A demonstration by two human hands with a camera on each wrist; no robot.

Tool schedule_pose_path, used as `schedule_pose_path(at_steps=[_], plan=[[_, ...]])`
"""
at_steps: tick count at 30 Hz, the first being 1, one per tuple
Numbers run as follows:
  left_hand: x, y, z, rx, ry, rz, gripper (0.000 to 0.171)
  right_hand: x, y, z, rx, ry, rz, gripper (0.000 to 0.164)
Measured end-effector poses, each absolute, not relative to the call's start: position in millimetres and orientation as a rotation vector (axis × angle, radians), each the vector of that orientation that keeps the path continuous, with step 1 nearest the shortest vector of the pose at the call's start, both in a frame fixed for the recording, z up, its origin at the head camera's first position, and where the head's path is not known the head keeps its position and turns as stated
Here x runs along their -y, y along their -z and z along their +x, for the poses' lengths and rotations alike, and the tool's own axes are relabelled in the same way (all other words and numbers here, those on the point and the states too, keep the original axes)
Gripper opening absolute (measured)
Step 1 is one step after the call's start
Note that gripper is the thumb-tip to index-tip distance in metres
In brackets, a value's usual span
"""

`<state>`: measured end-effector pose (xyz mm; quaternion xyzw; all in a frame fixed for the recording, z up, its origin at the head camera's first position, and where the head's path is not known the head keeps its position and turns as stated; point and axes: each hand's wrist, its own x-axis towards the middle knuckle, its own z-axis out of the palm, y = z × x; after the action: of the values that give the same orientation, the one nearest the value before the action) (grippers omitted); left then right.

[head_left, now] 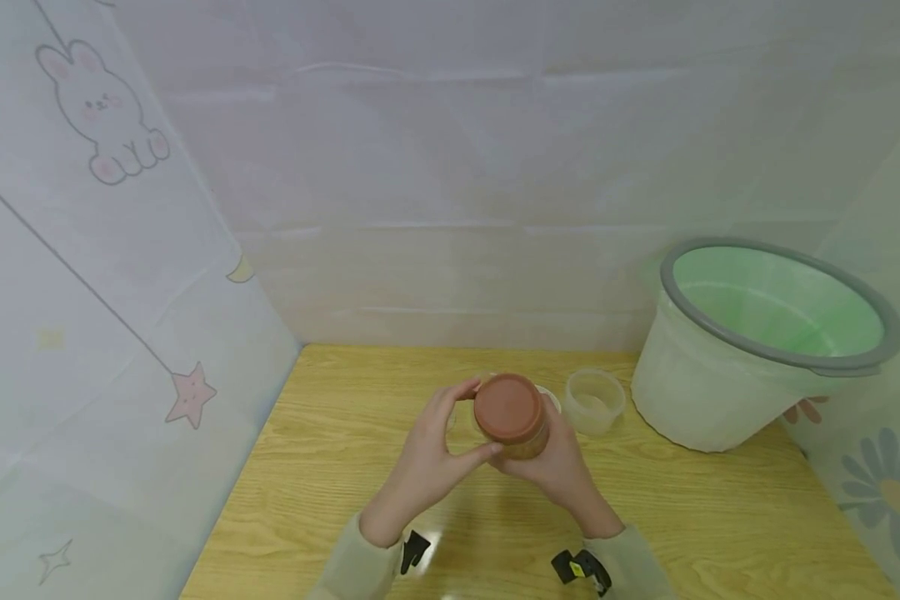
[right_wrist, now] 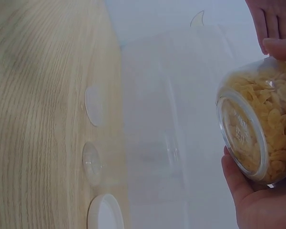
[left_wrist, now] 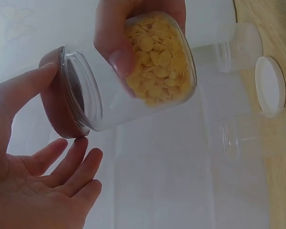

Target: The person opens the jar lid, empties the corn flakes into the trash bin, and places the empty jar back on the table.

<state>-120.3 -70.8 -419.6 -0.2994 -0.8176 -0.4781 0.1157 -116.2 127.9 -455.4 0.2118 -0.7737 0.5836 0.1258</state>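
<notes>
A clear glass jar [left_wrist: 109, 105] partly filled with yellow cornflakes [left_wrist: 159, 62] is held above the table, tilted. Its reddish-brown lid [head_left: 508, 407] is on the mouth and faces up toward the head camera. My right hand [head_left: 562, 467] grips the jar's body near its base. With thumb and fingers on opposite sides of the rim, my left hand [head_left: 423, 446] holds the lid. In the right wrist view the jar's base [right_wrist: 240, 136] is seen from below, with flakes lying against it. The jar hides part of the right hand's fingers.
On the wooden table [head_left: 330, 467], a clear container [head_left: 595, 404] stands right of the jar. Behind the hands are a white lid [left_wrist: 270, 85] and another clear container [left_wrist: 248, 136]. A large pale bucket [head_left: 705, 383] with a grey rim stands at the right, before the fabric-covered wall [head_left: 435, 167].
</notes>
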Motion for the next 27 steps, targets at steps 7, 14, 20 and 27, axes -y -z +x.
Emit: schedule_pose_path(at_steps=[7,14,20,27], plan=[[71,419,-123,2.407,1.404,-0.864,0.082,-126,454,-112,2.272,-1.712,0.593,0.087],[71,419,-131,2.378,1.391,-1.070,0.085,-125,460,-112,2.243,-1.793,0.657,0.087],[71,419,-135,2.383,1.386,-1.125,0.090,-124,469,-114,2.234,-1.812,0.704,0.089],[68,417,-137,2.463,1.362,-1.003,0.093,-119,457,-108,2.280,-1.805,0.719,0.085]])
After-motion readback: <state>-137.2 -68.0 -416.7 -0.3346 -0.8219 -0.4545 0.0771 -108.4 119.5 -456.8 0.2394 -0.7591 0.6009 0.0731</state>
